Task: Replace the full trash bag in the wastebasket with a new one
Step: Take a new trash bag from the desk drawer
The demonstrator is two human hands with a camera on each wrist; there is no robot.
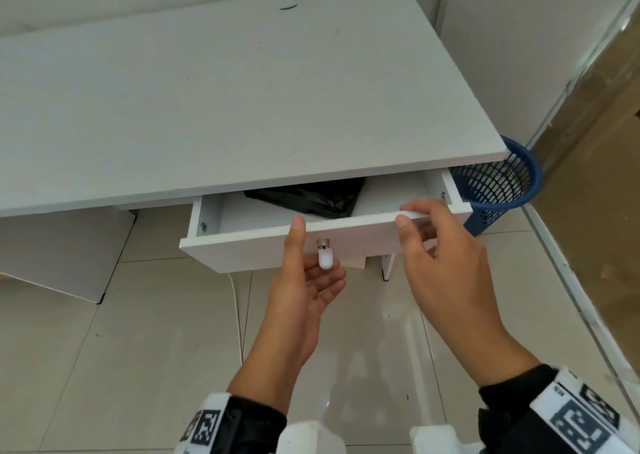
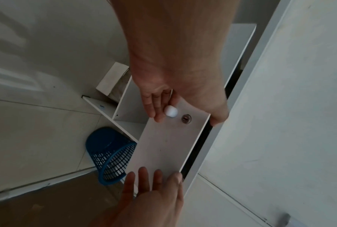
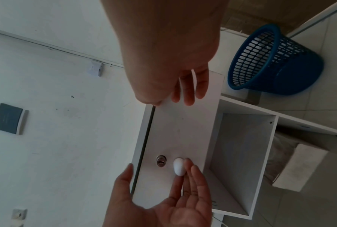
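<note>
Nearest to me, my left hand [image 1: 304, 280] sits at the drawer [image 1: 346, 237] front, thumb tip on its top edge, fingers loosely spread beneath the white knob [image 1: 326, 258]; the right wrist view shows two fingertips touching the knob's side rather than wrapping it, so I rate this hand as relaxed and holding nothing. A small metal lock [image 1: 322, 244] sits just above the knob. My right hand [image 1: 446, 263] is further right on the same front, thumb on top of the edge and fingers curled behind it, a light pinch on the panel.

The drawer stands partly pulled out from under the white desk [image 1: 242, 90]. Inside, toward the far side, lies the black trash bag [image 1: 311, 197], folded or crumpled. I judge it thin, limp, very light and somewhat slick; it should be taken by pinching a fold or free edge, since a flat palm would only slide it. No fragility concern, though the film could snag on the drawer edge.

Further right and beyond, the blue wastebasket [image 1: 498, 183] stands on the tiled floor beside the desk. Through its mesh I see no liner, so I judge it ready for the new one.

Limits of inspection: the desk top covers the bag's far portion, so I cannot tell whether it is one bag or several, nor where its opening lies. The wastebasket's near rim is cut off by the desk corner, and its bottom is not visible in the head view
</note>
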